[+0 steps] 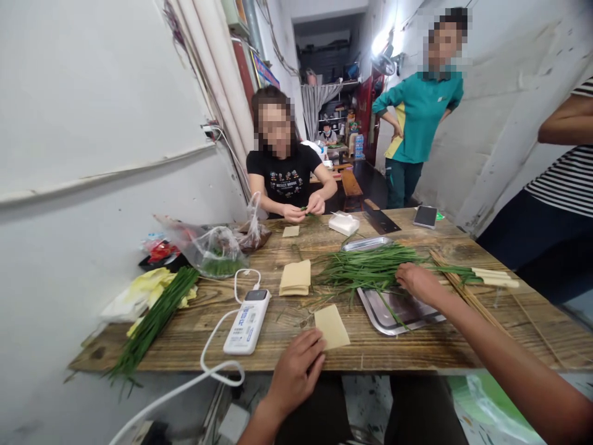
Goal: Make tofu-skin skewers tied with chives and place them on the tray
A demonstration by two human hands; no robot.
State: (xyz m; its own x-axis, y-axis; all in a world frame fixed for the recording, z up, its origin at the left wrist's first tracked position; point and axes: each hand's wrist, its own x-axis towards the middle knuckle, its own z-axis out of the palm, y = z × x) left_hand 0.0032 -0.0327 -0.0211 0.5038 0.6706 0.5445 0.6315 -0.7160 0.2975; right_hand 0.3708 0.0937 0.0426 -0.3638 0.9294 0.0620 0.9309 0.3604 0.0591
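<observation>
On the near table edge lies a square tofu skin sheet (332, 327), its lower left corner under the curled fingers of my left hand (299, 371). My right hand (419, 283) reaches over a metal tray (393, 318), its fingers closed on chives at the right side of a loose green pile of chives (365, 266). The exact number of stalks it grips is hidden. A short stack of tofu skin sheets (295, 277) sits left of the pile. Pale rolls with chives (495, 278) lie by thin bamboo skewers (463, 290) at the right.
Left of my hands are a white power bank (247, 322) with a cable, a chive bundle (157, 321) and plastic bags (217, 250). Across the table a person (290, 179) handles greens, near a white box (343, 224), a cleaver (382, 220) and a phone (425, 216). Other people stand at right.
</observation>
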